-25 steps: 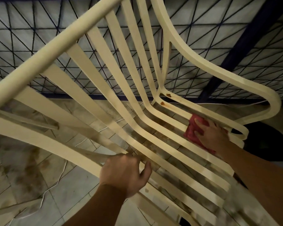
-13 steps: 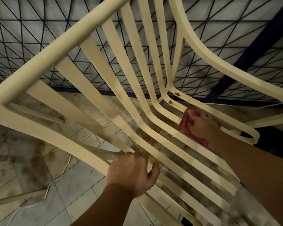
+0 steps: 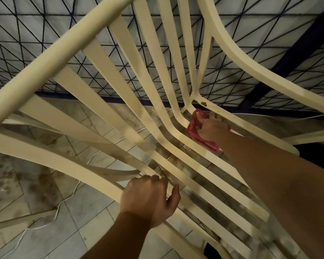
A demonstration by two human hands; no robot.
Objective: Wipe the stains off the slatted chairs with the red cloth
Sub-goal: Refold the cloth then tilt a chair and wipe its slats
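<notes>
While I look down through the head camera, the cream slatted chair fills most of my view, above a dirty tiled floor. My left hand grips one of its low slats, with the fingers curled round it and the thumb sticking out. My right hand lies on the red cloth. Its fingers are spread and nearly flat, pressing the cloth onto the slats where the seat bends up into the back. A small brown stain sits just above the cloth. A thin white cable runs across the floor.
</notes>
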